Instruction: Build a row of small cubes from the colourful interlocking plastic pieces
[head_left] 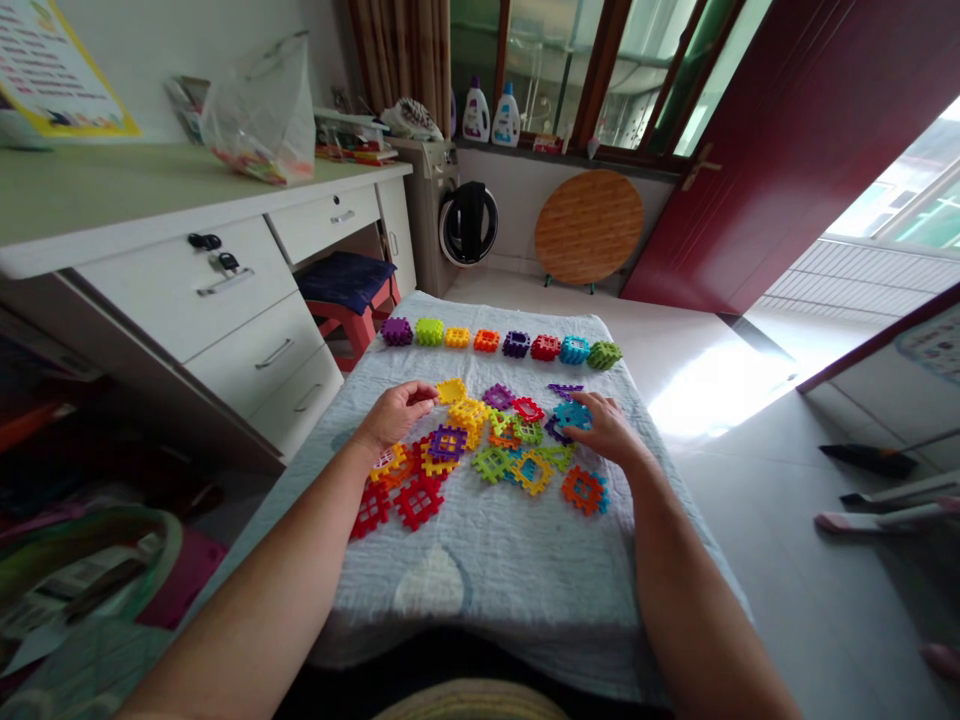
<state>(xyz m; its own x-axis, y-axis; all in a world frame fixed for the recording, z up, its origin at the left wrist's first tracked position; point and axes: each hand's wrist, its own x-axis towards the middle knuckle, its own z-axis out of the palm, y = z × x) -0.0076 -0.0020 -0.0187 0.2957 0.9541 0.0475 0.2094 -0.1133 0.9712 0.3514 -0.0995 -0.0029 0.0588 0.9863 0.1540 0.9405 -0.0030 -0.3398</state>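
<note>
My left hand [406, 409] has its thumb and fingers pinched at the edge of a yellow plastic building tile [451, 391]. Around a blue building tile [573, 415] at the right of the pile, my right hand [604, 428] has its thumb and fingers closed. Dark purple tiles [565, 389] lie beside that hand. Between my hands spreads a loose pile of notched tiles, among them a purple one [448, 443], a green one [491, 464] and a red one [418, 501]. An orange tile [583, 488] lies nearer me on the right.
Several assembled cubes, from a purple one [397, 331] to a green one [604, 355], stand in a row across the cloth-covered table [510, 570]. A white desk [176, 300] and a red stool [360, 335] are left; a washing machine [431, 205] stands behind.
</note>
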